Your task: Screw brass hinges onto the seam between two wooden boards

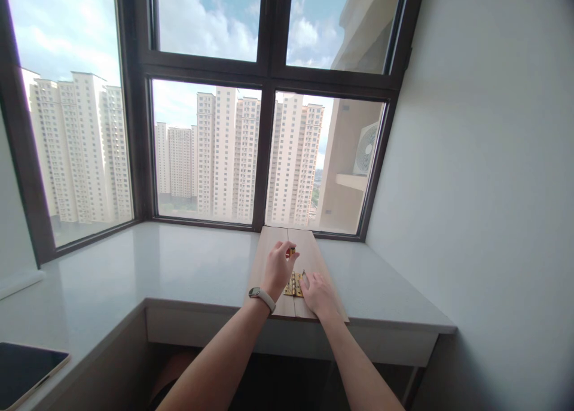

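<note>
A brass-coloured hinge [293,284] lies across the seam between two pale wooden boards [273,243] placed side by side. My left hand [277,266], a watch band on its wrist, is raised above the boards beyond the hinge. Its fingers are closed around a small red, yellow and black object [292,252], mostly hidden by them, so I cannot make out its kind. Lower and to the right, my right hand [317,290] rests on the right board with fingers spread, the thumb side touching the hinge's right leaf. Whether a small piece lies under those fingers is hidden.
The boards sit on a white stone windowsill counter [201,261], reaching from the window frame to slightly past its front edge. A dark-screened tablet [29,369] lies at the lower left. A white wall [484,160] bounds the right side.
</note>
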Demonstrator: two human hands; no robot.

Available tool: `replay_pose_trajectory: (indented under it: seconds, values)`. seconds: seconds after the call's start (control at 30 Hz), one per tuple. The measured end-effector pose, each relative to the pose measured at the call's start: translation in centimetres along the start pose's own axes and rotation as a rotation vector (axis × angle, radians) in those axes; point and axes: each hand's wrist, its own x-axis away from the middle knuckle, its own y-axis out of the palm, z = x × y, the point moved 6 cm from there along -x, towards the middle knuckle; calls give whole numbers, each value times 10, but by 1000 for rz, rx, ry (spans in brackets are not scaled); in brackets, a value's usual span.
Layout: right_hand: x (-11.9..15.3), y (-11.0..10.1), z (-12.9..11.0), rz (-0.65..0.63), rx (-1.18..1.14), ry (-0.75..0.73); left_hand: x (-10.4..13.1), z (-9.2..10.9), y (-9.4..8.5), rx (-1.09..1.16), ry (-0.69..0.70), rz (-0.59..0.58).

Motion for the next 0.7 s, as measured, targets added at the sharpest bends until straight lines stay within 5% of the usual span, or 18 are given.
replay_pose_trajectory:
  seconds: [0.7]
  values:
    - [1, -2, -1, 13, -1, -8, 3, 1, 4, 58, 95, -33]
